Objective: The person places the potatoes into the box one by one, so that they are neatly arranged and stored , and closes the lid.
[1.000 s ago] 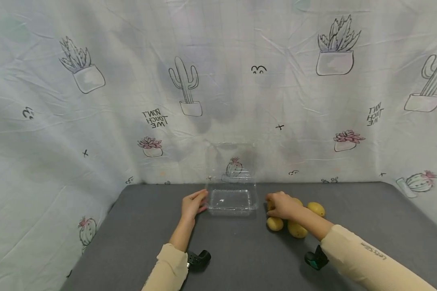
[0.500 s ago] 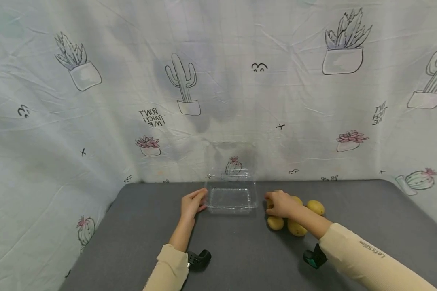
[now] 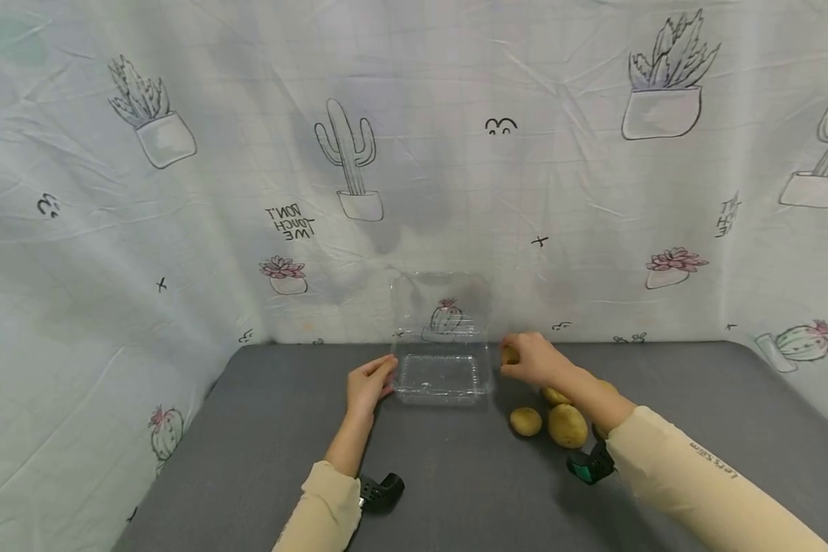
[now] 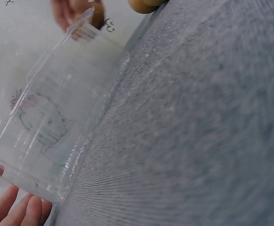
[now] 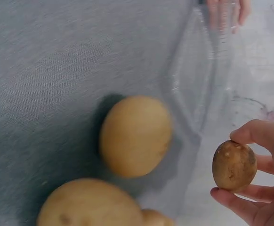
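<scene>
At three o'clock from the clear container (image 3: pixel 441 394), the small potato (image 5: pixel 234 166) is pinched by the right hand (image 3: pixel 534 360); likely firm, light and dry-skinned, best held round its middle. At nine o'clock the left hand (image 3: pixel 369 387) grips the container's side, whose thin plastic probably flexes and dents easily

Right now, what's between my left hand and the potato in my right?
The open box stands between your left hand and the held potato; the head view shows it.

Cream sleeves (image 3: pixel 697 483), dark lettering (image 3: pixel 714 459), black wrist devices (image 3: pixel 384 493)
</scene>
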`<state>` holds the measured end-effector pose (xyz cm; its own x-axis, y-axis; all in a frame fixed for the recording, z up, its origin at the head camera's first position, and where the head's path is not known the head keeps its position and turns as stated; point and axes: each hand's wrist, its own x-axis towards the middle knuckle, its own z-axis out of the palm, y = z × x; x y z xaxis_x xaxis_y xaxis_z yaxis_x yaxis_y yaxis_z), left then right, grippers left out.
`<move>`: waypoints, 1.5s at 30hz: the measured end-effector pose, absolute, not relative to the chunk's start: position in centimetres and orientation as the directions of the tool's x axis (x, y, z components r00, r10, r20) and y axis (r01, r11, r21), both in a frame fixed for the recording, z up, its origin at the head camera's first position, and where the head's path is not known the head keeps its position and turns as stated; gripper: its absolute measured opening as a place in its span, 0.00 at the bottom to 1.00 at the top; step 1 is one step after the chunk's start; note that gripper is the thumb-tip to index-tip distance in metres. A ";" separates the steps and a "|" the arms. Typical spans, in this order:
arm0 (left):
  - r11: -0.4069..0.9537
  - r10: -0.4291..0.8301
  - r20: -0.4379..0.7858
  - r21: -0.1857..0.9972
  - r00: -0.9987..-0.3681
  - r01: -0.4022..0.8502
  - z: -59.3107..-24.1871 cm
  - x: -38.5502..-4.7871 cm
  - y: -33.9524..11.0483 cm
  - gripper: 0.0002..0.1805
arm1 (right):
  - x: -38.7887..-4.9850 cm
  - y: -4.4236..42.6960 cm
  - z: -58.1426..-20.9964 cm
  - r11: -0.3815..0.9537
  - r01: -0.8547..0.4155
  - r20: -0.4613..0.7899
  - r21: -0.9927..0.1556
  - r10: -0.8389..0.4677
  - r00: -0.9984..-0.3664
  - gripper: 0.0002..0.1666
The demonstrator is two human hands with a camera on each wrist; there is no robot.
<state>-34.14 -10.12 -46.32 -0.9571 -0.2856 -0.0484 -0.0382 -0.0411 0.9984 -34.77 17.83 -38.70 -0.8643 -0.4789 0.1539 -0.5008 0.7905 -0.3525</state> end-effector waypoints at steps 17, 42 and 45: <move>-0.041 -0.314 -0.011 0.999 -0.949 0.001 -46.6 -33.6 -9.7 0.17 | -34.7 11.8 -39.6 0.721 -0.525 0.246 -0.453 -0.465 -0.850 0.22; -0.025 -0.334 0.012 0.999 -0.942 0.022 -46.4 -33.2 -9.2 0.15 | -37.8 5.4 -43.6 0.723 -0.459 0.148 -0.516 -0.452 -0.880 0.26; -0.023 -0.327 0.008 1.000 -0.945 0.017 -46.4 -33.0 -9.1 0.16 | -37.7 4.9 -43.8 0.719 -0.460 0.140 -0.522 -0.459 -0.877 0.27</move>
<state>-33.04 -9.13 -46.44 -0.9451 -0.3267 0.0084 0.0169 -0.0232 0.9996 -37.73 4.91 -43.77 -0.8771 -0.4595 0.1401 -0.4598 0.7186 -0.5217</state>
